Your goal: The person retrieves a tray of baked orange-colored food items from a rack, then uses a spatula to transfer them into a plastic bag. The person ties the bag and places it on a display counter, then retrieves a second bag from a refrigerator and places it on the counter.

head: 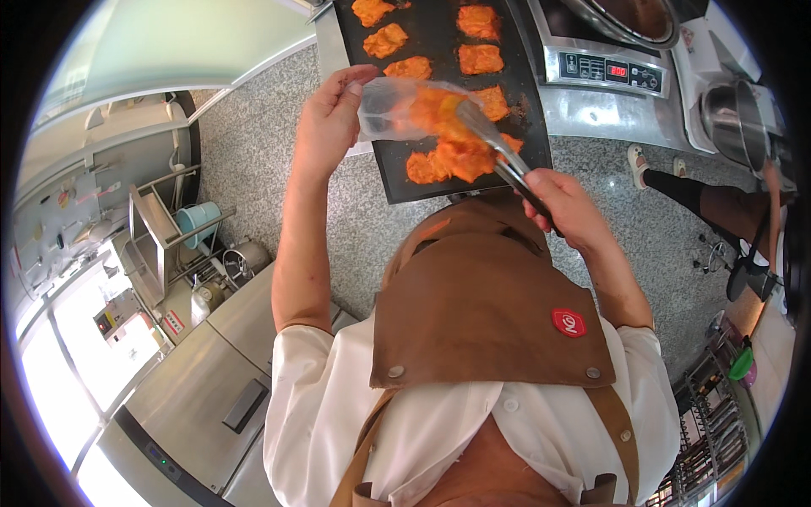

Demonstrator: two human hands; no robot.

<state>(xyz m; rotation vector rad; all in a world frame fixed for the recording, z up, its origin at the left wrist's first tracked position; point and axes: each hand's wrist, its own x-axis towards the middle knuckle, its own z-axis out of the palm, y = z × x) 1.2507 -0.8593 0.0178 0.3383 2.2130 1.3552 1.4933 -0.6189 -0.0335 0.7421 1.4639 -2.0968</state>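
Observation:
My left hand [336, 117] grips one end of a clear plastic bag [377, 114] above a black griddle plate [405, 168]. Inside the bag, orange-red marinated meat shows through the film. In my right hand [564, 203] are metal tongs [500, 142] with dark handles. Their tips reach to the bag's mouth, over the meat; whether they clamp a piece is hard to see. A clump of marinated meat [466, 155] hangs or lies just below the mouth, at the plate's near end. Several flat meat pieces [479, 59] lie in two columns on the plate.
An induction cooker [605, 71] with a lit display stands right of the plate, a metal pot [633, 22] on it. Farther right is a steel bowl [728, 123]. Another person's leg [678, 190] is at the right. A steel refrigerator [196, 386] stands lower left, near a blue bucket [197, 223].

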